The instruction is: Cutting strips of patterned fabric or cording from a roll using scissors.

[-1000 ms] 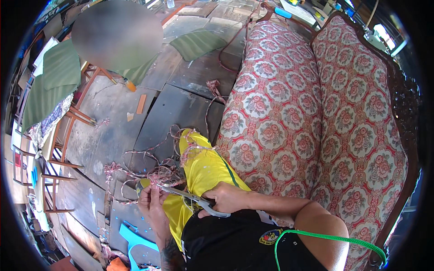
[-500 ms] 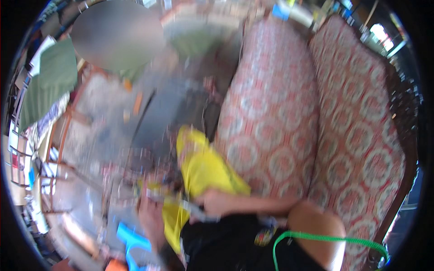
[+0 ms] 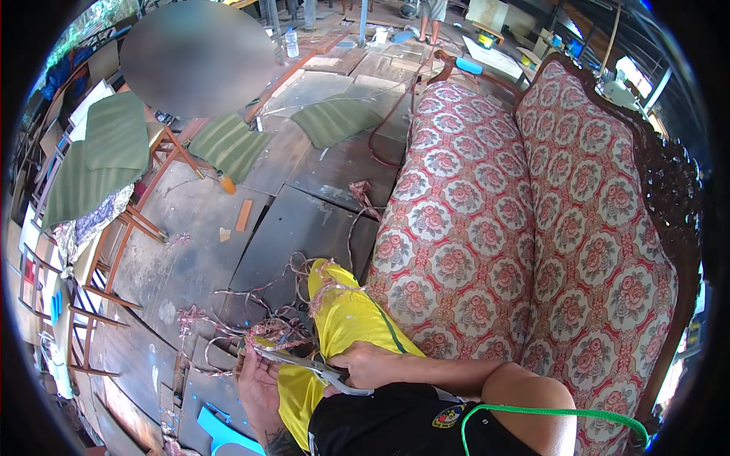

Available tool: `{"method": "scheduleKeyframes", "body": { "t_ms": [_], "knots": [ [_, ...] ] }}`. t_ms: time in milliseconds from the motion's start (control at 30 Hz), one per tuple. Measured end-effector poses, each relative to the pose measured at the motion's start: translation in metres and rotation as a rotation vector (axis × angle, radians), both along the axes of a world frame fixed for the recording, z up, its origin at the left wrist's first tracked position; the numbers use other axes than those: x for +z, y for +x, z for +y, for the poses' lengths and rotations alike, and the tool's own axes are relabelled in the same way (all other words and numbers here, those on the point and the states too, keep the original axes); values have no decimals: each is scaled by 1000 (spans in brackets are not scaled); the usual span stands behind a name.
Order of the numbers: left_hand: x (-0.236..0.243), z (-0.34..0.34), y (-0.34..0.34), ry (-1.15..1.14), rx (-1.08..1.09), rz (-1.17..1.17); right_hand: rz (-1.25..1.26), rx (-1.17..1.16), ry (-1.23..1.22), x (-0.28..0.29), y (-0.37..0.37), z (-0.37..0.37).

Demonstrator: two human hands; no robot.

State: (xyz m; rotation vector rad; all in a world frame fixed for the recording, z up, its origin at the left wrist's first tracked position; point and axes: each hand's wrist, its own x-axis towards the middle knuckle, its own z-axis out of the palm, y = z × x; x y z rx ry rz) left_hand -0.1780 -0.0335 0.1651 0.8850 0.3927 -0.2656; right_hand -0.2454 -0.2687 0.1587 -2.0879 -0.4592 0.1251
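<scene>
The wearer's head has tilted up since the earlier frame. Right hand [image 3: 368, 368]: clamped on scissors [image 3: 303, 362]. Left hand [image 3: 260, 389]: beside tangled cord [image 3: 278, 330]; I cannot tell its grip.

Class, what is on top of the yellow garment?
Frayed pinkish strands cross the far end of the yellow garment; the right hand, holding scissors, is over its nearer part. Cloth directly beneath them is hidden.

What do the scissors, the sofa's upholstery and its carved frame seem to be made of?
Scissors: probably smooth metal, judging by the grey sheen. Upholstery: apparently matte fabric, softly rounded, with a flower pattern. Carved frame: likely wood, dark glossy finish, with bright highlights.
</scene>
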Motion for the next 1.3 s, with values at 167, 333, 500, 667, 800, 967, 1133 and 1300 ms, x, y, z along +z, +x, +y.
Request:
{"method": "scheduleKeyframes", "body": {
  "t_ms": [167, 333, 500, 667, 800, 967, 1133, 1300],
  "knots": [
    [12, 2, 2, 111, 0, -110, 36, 4, 0, 9, 3, 0],
    [17, 4, 5, 185, 21, -147, 21, 2, 27, 19, 6, 0],
    [22, 10, 7, 219, 4, -150, -25, -13, 128, 22, 9, 7],
    [21, 18, 9, 235, 0, -204, 32, 21, 140, 21, 11, 10],
    [19, 19, 10, 224, 16, -193, 27, 22, 133, 20, 12, 11],
    [18, 17, 11, 220, 13, -180, 42, 26, 124, 19, 12, 8],
    [18, 13, 11, 235, 23, -170, 54, 20, 128, 19, 11, 6],
    [23, 8, 10, 238, 41, -159, 23, 23, 146, 19, 14, 6]
  ]
}}
